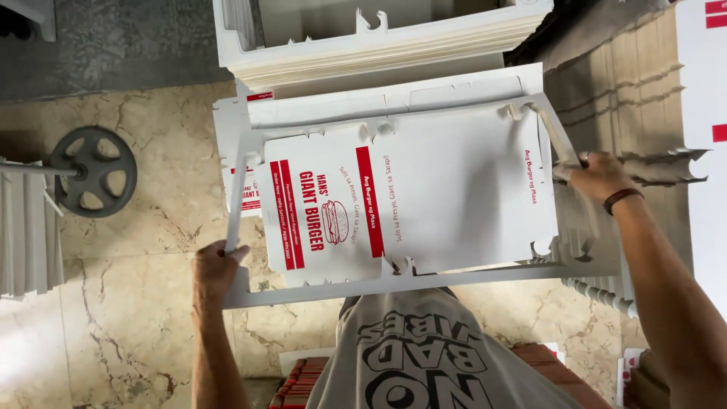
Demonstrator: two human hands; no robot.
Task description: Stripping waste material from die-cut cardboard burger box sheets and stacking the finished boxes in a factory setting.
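White card fills the middle of the view: a die-cut sheet (424,189) printed in red, a flat box blank with its waste frame (394,284) around it. The left hand (214,266) is closed on the frame's left strip, fingers wrapped round the thin border near the lower corner. The right hand (598,176) grips the right edge of the frame, thumb and fingers pinched over it; a dark band sits on that wrist. The sheet hangs between the two hands, held up over the marble floor (144,303) and roughly level.

By the look of it, the step in hand is stripping — pulling the waste frame away from the blank. The border has already parted from the blank along the left side, while the notched edges top and bottom look partly caught. The next move would call for an even pull from both sides, since the strips are thin and could tear at the corners.

Room is tight ahead: a stack (379,53) of like sheets lies just beyond the far edge, and more piled card (636,91) stands close on the right. Left is freer — open floor, with a dark handwheel (95,170) well apart from the left hand.
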